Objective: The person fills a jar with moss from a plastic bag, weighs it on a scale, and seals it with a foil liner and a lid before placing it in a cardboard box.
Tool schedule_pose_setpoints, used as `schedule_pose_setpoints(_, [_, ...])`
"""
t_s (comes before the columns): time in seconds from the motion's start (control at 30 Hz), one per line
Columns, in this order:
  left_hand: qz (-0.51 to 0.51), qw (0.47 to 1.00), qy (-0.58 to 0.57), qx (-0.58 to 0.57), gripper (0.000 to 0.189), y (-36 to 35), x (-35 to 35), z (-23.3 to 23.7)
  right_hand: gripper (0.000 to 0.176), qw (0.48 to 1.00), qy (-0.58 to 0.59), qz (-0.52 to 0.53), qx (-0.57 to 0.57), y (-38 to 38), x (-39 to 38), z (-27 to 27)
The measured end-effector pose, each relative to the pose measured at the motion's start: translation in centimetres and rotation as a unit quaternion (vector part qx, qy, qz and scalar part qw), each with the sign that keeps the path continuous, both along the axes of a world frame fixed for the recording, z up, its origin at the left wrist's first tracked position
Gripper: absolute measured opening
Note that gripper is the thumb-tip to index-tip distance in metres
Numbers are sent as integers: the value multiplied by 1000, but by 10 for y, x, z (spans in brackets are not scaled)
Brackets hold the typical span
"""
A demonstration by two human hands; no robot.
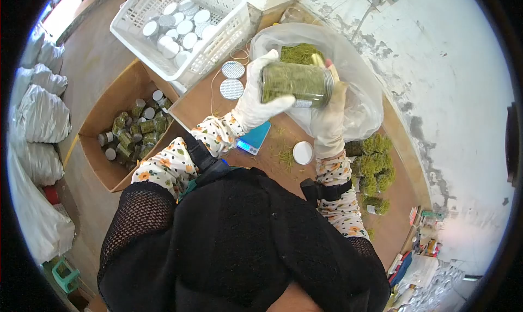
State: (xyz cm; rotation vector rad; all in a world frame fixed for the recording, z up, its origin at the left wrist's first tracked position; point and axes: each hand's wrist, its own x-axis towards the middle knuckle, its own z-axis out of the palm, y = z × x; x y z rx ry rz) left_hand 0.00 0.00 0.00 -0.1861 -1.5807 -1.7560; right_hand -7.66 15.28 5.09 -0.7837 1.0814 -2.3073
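Observation:
A clear jar packed with green plant strands lies sideways between both gloved hands. My left hand is wrapped round its base end. At the threaded, lidless mouth is my right hand, its fingers at the rim. Behind the jar, more green strands sit in a large translucent plastic bag. Below the jar are a blue scale with a lit display and a white lid on the brown table.
Two round lids lie left of my left hand. A white basket holds several lids. The cardboard box at the left contains several filled jars. More stuffed jars stand at the right, near the wall.

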Motion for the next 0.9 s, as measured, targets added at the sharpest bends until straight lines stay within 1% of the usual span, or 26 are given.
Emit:
schedule_pose_setpoints(0.03, [81,983,60,-155,96,-10,-3,4,62,999,-47,18,-8,3,-6,1])
schedule_pose_setpoints(0.07, [163,931,119,-303,96,-15,-6,6,60,995,-94,36,-17,4,-11,2])
schedule_pose_setpoints(0.1, [169,930,144,-293,96,-14,-23,6,58,997,56,-18,46,6,-26,7])
schedule_pose_setpoints(0.13, [157,933,115,-302,95,-19,-7,1,56,982,146,-69,99,2,-13,-4])
schedule_pose_setpoints(0.17, [145,940,76,-300,94,-16,14,-7,55,953,225,-113,166,4,4,-13])
schedule_pose_setpoints(0.2, [137,951,94,-262,93,-9,1,-11,52,962,203,-99,152,7,-5,-6])
schedule_pose_setpoints(0.27, [142,951,131,-243,93,0,-29,-7,48,975,175,-75,113,9,-27,11])
schedule_pose_setpoints(0.3, [138,952,130,-240,93,1,-29,-7,45,982,141,-75,105,10,-27,10])
schedule_pose_setpoints(0.33, [125,957,121,-232,87,2,-23,-9,42,988,95,-74,100,13,-22,6])
schedule_pose_setpoints(0.37, [70,983,79,-148,83,8,-17,-10,39,991,51,-73,96,15,-19,4])
schedule_pose_setpoints(0.4, [17,997,41,-63,80,16,-12,-6,38,989,70,-97,86,12,-16,4])
schedule_pose_setpoints(0.43, [-36,999,3,22,76,21,-8,-2,37,986,89,-122,76,6,-9,1])
schedule_pose_setpoints(0.47, [-143,959,-108,221,62,19,-5,3,35,981,106,-146,65,4,-4,-1])
schedule_pose_setpoints(0.5, [-273,871,-214,348,57,17,-12,-9,37,919,308,-188,155,8,-1,7])
schedule_pose_setpoints(0.53, [-386,809,-228,380,59,9,-9,-21,39,808,494,-219,234,13,3,21])
schedule_pose_setpoints(0.57, [-493,735,-237,401,63,0,-6,-30,41,651,656,-242,295,17,1,29])
schedule_pose_setpoints(0.6, [-497,727,-275,387,63,-6,-3,-21,47,650,672,-221,278,20,-3,28])
schedule_pose_setpoints(0.67, [-504,696,-353,370,62,-5,11,-1,46,645,702,-154,259,35,-9,35])
schedule_pose_setpoints(0.7, [-475,712,-347,384,61,1,12,-1,45,640,718,-119,247,39,-11,38])
schedule_pose_setpoints(0.73, [-445,728,-342,394,61,8,11,1,44,645,715,-130,235,38,-8,40])
schedule_pose_setpoints(0.77, [-413,743,-340,403,61,11,12,4,46,654,702,-169,225,35,-7,37])
schedule_pose_setpoints(0.8, [-407,769,-314,379,55,8,18,20,47,656,692,-209,215,31,-9,32])
schedule_pose_setpoints(0.83, [-344,829,-288,334,57,10,13,20,48,657,681,-249,205,27,-10,26])
schedule_pose_setpoints(0.87, [-278,879,-260,288,61,13,7,19,43,725,608,-270,176,24,-9,16])
schedule_pose_setpoints(0.9, [-209,919,-231,240,66,15,4,17,41,799,523,-265,131,18,-7,0])
